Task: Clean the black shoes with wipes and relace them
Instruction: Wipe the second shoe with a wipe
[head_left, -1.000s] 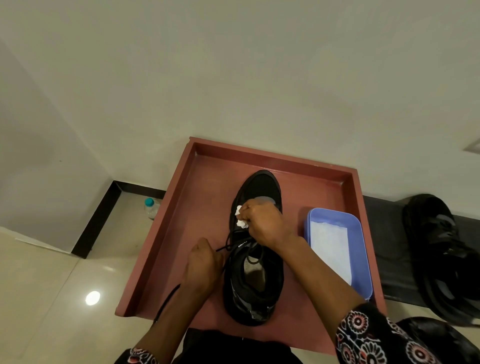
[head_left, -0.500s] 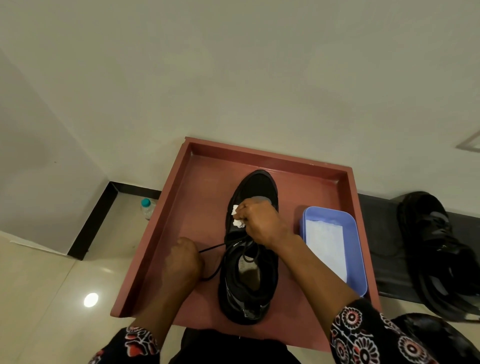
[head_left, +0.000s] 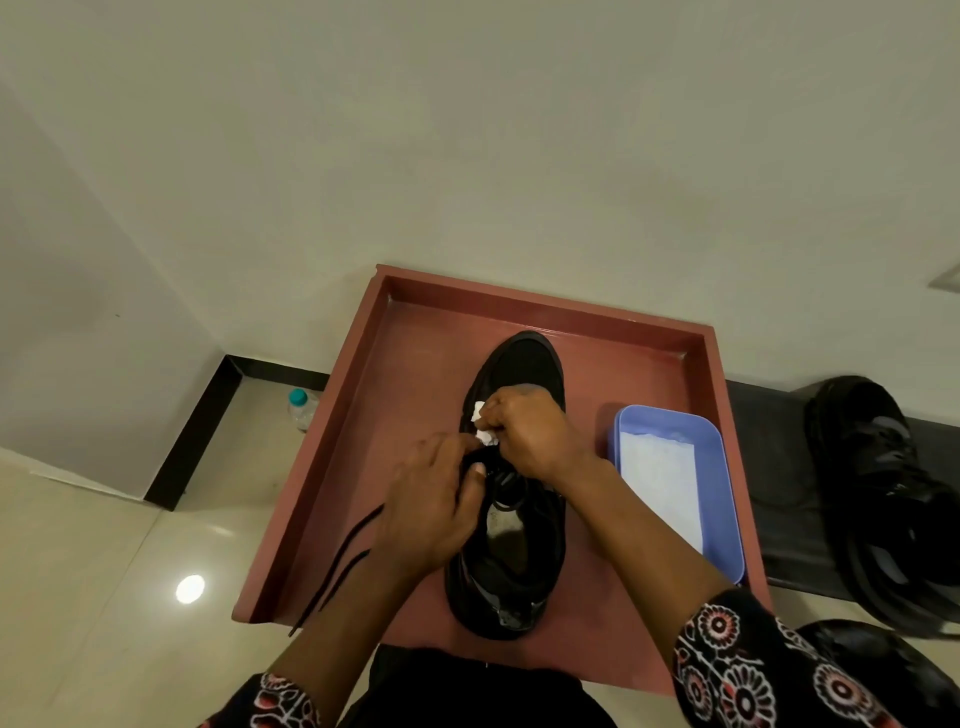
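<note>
A black shoe (head_left: 524, 364) lies toe-away in the middle of a reddish-brown tray (head_left: 415, 332). My right hand (head_left: 530, 434) rests over the shoe's lace area and holds a crumpled white wipe (head_left: 483, 423). My left hand (head_left: 436, 499) sits at the shoe's left side, its fingers pinching the black lace (head_left: 343, 561) near the eyelets. The loose lace trails down-left over the tray's front-left corner. The second black shoe (head_left: 883, 493) lies on a dark ledge at the right.
A blue plastic tub (head_left: 727, 499) with white wipes inside stands in the tray right of the shoe. A small water bottle (head_left: 301, 408) with a teal cap stands on the floor left of the tray. A white wall rises behind.
My left hand has swung out to the left with the lace and come back up to the shoe's eyelets. The lace now trails off the tray's left corner. The right hand stayed put.
</note>
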